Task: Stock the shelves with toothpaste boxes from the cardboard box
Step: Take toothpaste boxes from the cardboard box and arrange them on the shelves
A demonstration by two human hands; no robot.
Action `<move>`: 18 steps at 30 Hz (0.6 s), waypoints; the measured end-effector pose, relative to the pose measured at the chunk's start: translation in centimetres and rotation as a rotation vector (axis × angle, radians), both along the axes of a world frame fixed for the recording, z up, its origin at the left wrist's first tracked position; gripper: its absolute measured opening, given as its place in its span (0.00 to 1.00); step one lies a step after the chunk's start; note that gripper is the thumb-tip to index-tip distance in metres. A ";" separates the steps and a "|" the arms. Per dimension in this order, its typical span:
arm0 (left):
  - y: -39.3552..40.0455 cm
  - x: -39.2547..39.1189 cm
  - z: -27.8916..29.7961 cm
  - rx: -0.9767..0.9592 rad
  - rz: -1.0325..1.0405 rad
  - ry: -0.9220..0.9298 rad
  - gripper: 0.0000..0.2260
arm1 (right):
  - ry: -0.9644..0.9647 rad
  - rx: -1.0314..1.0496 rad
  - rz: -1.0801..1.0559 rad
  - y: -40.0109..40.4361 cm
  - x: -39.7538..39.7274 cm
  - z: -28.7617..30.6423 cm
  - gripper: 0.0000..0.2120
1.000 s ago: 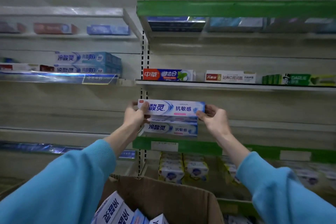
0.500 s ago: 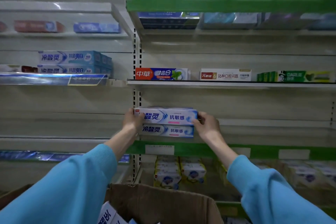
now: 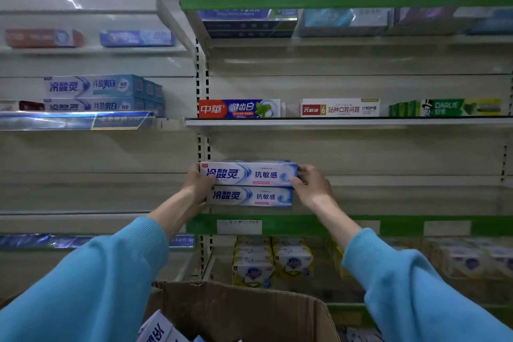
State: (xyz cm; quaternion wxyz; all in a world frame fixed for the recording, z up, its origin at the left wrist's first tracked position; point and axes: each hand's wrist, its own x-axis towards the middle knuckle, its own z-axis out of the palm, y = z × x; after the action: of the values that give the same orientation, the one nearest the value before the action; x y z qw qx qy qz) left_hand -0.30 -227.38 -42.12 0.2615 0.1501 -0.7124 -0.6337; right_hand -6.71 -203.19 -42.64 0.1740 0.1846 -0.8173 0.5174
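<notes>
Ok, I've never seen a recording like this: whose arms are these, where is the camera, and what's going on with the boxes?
There is no machine here. The camera sits on a person's head, looking forward and down, so the blue sleeves are their own arms. The left hand and right hand each grip one end of the top toothpaste box, which lies on a second matching box on the green-edged shelf. Other brands stand on the shelves above. At the bottom is the cardboard box, with more toothpaste inside.
</notes>
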 end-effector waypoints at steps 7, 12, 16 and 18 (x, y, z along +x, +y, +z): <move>0.1 -0.5 -0.2 0.007 0.066 0.035 0.10 | 0.009 -0.072 -0.006 0.2 0.1 -0.1 0.17; -0.1 -0.6 -0.2 -0.033 0.066 -0.007 0.12 | -0.007 -0.064 -0.010 0.0 -0.2 -0.4 0.16; 0.0 -0.3 -0.4 -0.107 0.053 -0.044 0.12 | -0.025 -0.024 -0.048 -0.2 -0.2 -0.4 0.05; 0.1 -0.1 -0.4 -0.136 0.054 -0.053 0.12 | -0.031 -0.012 -0.055 -0.2 -0.3 -0.4 0.02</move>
State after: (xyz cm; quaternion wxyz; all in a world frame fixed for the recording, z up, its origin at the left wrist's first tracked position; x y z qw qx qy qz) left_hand -0.43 -227.24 -42.53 0.2690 0.1679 -0.7560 -0.5726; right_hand -6.99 -203.43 -43.05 0.1767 0.1528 -0.8214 0.5203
